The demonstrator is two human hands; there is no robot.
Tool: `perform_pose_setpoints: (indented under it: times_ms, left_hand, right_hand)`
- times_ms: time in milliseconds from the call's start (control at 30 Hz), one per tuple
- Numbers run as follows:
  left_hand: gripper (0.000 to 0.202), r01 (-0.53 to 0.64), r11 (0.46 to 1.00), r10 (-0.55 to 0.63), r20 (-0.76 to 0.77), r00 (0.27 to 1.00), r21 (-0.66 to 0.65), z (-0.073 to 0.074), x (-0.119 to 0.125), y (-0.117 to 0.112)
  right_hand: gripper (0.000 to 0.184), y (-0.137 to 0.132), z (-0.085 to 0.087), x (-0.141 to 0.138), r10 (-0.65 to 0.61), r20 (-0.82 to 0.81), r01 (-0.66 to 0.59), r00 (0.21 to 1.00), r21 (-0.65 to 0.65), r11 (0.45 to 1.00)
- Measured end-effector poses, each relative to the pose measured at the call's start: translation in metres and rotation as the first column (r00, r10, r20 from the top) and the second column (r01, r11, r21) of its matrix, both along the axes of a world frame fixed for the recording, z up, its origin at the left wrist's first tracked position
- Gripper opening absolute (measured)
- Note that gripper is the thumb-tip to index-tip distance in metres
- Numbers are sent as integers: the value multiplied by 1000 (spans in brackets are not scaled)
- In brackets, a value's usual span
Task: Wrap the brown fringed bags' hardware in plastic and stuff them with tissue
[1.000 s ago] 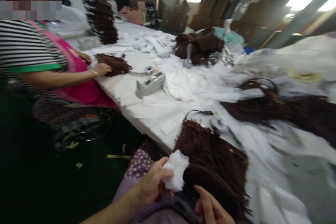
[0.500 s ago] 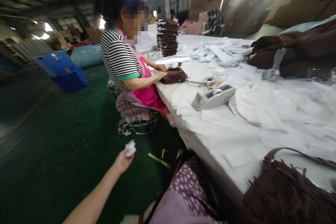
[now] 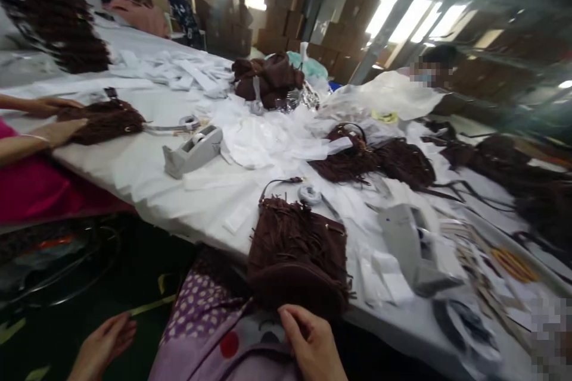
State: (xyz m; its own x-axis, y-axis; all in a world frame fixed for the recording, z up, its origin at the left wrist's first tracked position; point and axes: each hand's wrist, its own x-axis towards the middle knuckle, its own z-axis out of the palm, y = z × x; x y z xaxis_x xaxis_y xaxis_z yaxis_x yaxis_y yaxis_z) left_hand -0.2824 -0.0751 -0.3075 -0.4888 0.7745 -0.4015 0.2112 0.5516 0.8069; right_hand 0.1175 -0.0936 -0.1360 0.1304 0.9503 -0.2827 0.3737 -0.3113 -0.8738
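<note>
My left hand point(image 3: 107, 339) is low on the left, over the green floor. Its fingers are loosely bent, and nothing shows in them. My right hand point(image 3: 310, 339) is just below the bottom of a brown fringed handbag point(image 3: 297, 250) at the table edge. Thumb and forefinger curve toward each other with a dark gap between them; no held thing is visible, and contact with the bag is unclear. The bag lies with its base toward me and its strap point(image 3: 279, 181) stretched behind it. A roll of grey-white tape or ribbon point(image 3: 309, 194) sits beyond the bag.
A co-worker's hands point(image 3: 62, 122) rest on another brown fringed bag point(image 3: 105, 122) at left. Two tape dispensers point(image 3: 194, 152) point(image 3: 417, 247) flank my bag. White paper pieces point(image 3: 263, 140), more brown bags point(image 3: 379, 158) and a dark ring-shaped roll point(image 3: 465, 333) lie on the white-covered table point(image 3: 187, 208).
My view has swung right toward the table. The white wad in my left hand is no longer seen. My left hand is lower and further left, and my right hand has come into view.
</note>
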Motion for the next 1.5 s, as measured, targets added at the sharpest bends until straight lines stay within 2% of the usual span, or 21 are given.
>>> perform_pose_setpoints:
  times_ms: [33, 67, 100, 167, 200, 267, 333, 400, 467, 567, 667, 767, 833, 967, 1033, 1100, 1200, 1300, 1400, 1467, 1500]
  left_hand:
    - [53, 38, 999, -34, 132, 991, -31, 1, 18, 12]
    - [53, 85, 996, -79, 219, 973, -18, 9, 37, 25]
    - [54, 125, 992, -129, 227, 965, 30, 23, 57, 36]
    - [54, 285, 947, -303, 114, 946, 149, 61, 97, 57]
    - [52, 381, 900, -398, 44, 916, 210, 82, 117, 64]
    - [51, 573, 750, -557, -153, 816, 330, 117, 157, 73]
    - [53, 734, 531, -652, -348, 673, 425, 138, 192, 74]
    - [55, 820, 361, -682, -473, 557, 445, 143, 221, 71]
    - [49, 862, 285, -707, -515, 484, 419, 138, 242, 68]
    - [30, 885, 270, -766, -473, 436, 379, 132, 260, 72]
    - [20, 881, 271, -779, -450, 437, 387, 144, 268, 91]
    - [19, 874, 245, -712, -534, 457, 421, 161, 278, 121]
    - [20, 870, 222, -652, -596, 468, 440, 161, 285, 138]
    - [31, 904, 197, -568, -707, 421, 379, 134, 291, 152]
    - [39, 932, 187, -511, -779, 363, 311, 120, 291, 150]
    - [46, 962, 163, -433, -860, 268, 218, 116, 290, 147]
    - [53, 991, 119, -311, -946, 98, 63, 130, 290, 143]
    - [58, 999, 11, -253, -967, -38, -42, 160, 297, 143]
    - [57, 991, -119, -238, -967, -93, -66, 191, 316, 143]
    - [56, 978, -201, -241, -966, -95, -46, 205, 337, 141]
    - [54, 965, -260, -254, -962, -98, -30, 209, 349, 140]
  right_hand:
    - [39, -3, 3, 7, -32, 14, 32, 999, 10, 999]
    - [39, -7, 6, 14, -69, 24, 69, 997, 21, 997]
    - [39, -12, 8, 22, -103, 27, 102, 994, 31, 994]
    - [38, -20, 10, 38, -181, 34, 178, 983, 66, 982]
    - [38, -24, 10, 46, -232, 46, 227, 972, 96, 969]
    - [38, -30, 7, 61, -349, 93, 329, 933, 179, 927]
    - [40, -33, 0, 72, -448, 168, 394, 878, 277, 876]
    - [43, -34, -9, 80, -484, 257, 385, 836, 355, 852]
    - [44, -33, -20, 84, -470, 330, 334, 819, 391, 857]
    - [33, -24, -31, 84, -426, 369, 271, 826, 404, 874]
    - [23, -5, -30, 84, -424, 360, 248, 831, 444, 861]
    - [24, 23, -26, 89, -442, 345, 229, 828, 512, 828]
    - [27, 42, -27, 93, -463, 346, 222, 816, 552, 804]
    - [35, 61, -44, 98, -450, 370, 180, 813, 575, 798]
    - [37, 62, -53, 99, -434, 381, 151, 817, 585, 797]
    - [40, 61, -58, 100, -427, 392, 129, 815, 596, 792]
    - [45, 58, -58, 102, -411, 416, 99, 811, 594, 798]
    - [50, 52, -44, 104, -466, 466, 91, 753, 627, 774]
    - [54, 42, -14, 103, -525, 513, 15, 679, 705, 709]
    - [57, 39, 12, 98, -478, 559, -108, 677, 719, 687]
    - [58, 39, 24, 93, -450, 581, -156, 678, 711, 685]
